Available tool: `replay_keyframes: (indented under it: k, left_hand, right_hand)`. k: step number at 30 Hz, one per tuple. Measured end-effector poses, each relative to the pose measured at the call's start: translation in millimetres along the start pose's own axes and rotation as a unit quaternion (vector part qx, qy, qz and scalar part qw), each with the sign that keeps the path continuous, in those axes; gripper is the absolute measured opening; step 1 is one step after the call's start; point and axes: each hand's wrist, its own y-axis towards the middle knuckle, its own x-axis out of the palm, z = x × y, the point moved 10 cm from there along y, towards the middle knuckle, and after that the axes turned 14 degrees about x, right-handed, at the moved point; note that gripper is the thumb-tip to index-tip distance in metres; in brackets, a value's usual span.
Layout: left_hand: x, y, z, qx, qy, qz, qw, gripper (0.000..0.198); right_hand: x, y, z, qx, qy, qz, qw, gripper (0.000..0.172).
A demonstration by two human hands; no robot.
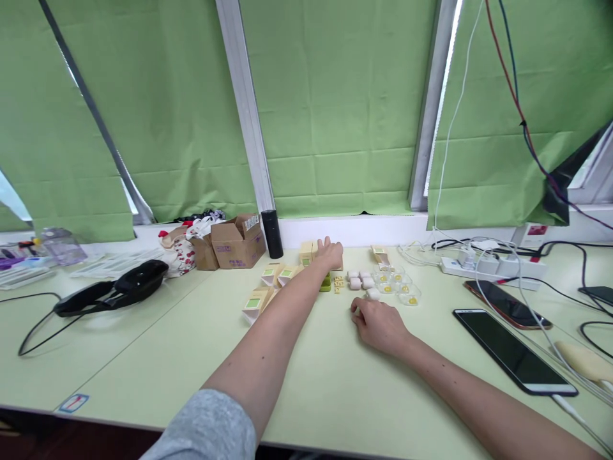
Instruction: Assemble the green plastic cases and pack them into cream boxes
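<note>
My left hand (329, 254) reaches across the table to small cream boxes with green labels (306, 254). Its fingers bend down beside them; whatever they grip is hidden. Below its wrist sits a green block-like item (325, 283), partly covered by my forearm. My right hand (378, 324) rests on the table with curled fingers, just in front of a white rounded piece (372, 294). Several similar white pieces (355, 283) lie behind it, with tiny yellow pieces (338, 285) to their left. Clear plastic cups with yellow centres (409, 295) stand to the right.
More labelled boxes (256, 305) stand left of my forearm, and one open box (380, 257) lies behind the cups. A brown carton (238, 241) and black cylinder (272, 234) stand at the back. Phones (514, 350), cables and a power strip (493, 271) occupy the right; a black headset-like device (115, 287) lies left.
</note>
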Motion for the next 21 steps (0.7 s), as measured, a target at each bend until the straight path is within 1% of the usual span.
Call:
replay_keyframes:
  k: [3, 6, 10, 13, 21]
  left_hand:
    - [3.1, -4.0, 4.7, 0.011, 0.01, 0.007, 1.0, 0.046]
    - [3.2, -9.7, 14.7, 0.018, 0.014, 0.018, 1.0, 0.048]
    - [13.4, -19.2, 25.6, 0.005, -0.008, -0.002, 1.0, 0.05]
    - [21.2, -25.0, 27.4, -0.01, -0.03, -0.016, 0.999, 0.053]
    - [29.7, -24.7, 26.5, -0.04, -0.071, -0.009, 0.997, 0.052]
  right_hand:
    - [0.9, 0.6, 0.5, 0.001, -0.003, -0.003, 1.0, 0.017]
    - [2.1, 0.8, 0.5, 0.001, -0.004, -0.004, 1.0, 0.019]
    - [3.3, 0.3, -0.1, 0.002, -0.013, -0.003, 1.0, 0.02]
    - [3.8, -0.1, -1.2, -0.001, -0.018, -0.003, 1.0, 0.019]
    - [4.7, -0.5, -2.6, -0.009, -0.033, -0.002, 0.999, 0.02]
